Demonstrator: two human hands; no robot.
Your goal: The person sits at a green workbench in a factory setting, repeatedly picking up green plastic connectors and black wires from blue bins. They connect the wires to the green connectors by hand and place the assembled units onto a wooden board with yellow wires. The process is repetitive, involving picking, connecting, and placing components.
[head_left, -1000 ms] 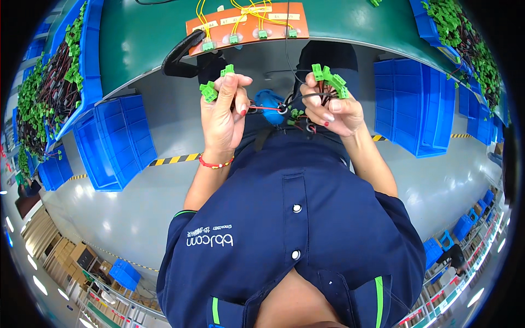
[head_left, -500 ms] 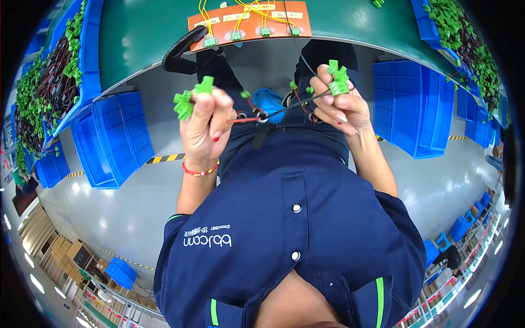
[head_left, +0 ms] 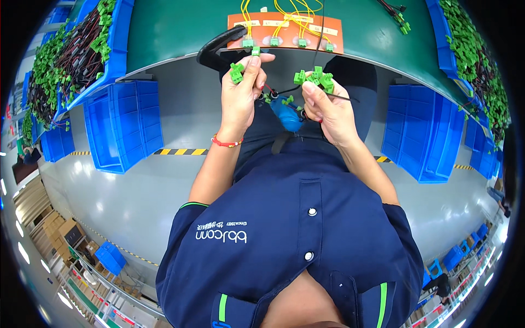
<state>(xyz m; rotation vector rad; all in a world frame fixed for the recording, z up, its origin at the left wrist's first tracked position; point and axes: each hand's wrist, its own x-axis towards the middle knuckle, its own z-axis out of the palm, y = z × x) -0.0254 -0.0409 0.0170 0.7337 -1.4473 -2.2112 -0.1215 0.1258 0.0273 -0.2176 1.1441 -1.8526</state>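
My left hand [head_left: 239,95] is closed on green terminal connectors [head_left: 236,72]. One of them, a green connector [head_left: 256,51] at its fingertips, is just below the leftmost green socket [head_left: 248,42] on an orange board [head_left: 288,44]; whether they touch I cannot tell. My right hand [head_left: 334,112] grips a cluster of several green connectors [head_left: 317,78] between thumb and fingers, lower and to the right of the board. Thin black and red wires run from the connectors, with dark rings and more green ends hanging between my hands. Yellow wires [head_left: 298,11] rise from the board's sockets.
The board lies at the edge of a green table [head_left: 180,33], beside a black curved handle-like part [head_left: 210,52]. Blue bins [head_left: 123,38] heaped with wired green connectors flank it. Blue crates [head_left: 128,126] stand on the floor both sides. A wired bundle [head_left: 403,26] lies at the back right.
My left hand has risen to the board's edge with its connectors. Both hands have come closer together, and the right hand has turned. The view has shifted, showing a wired bundle at the back right.
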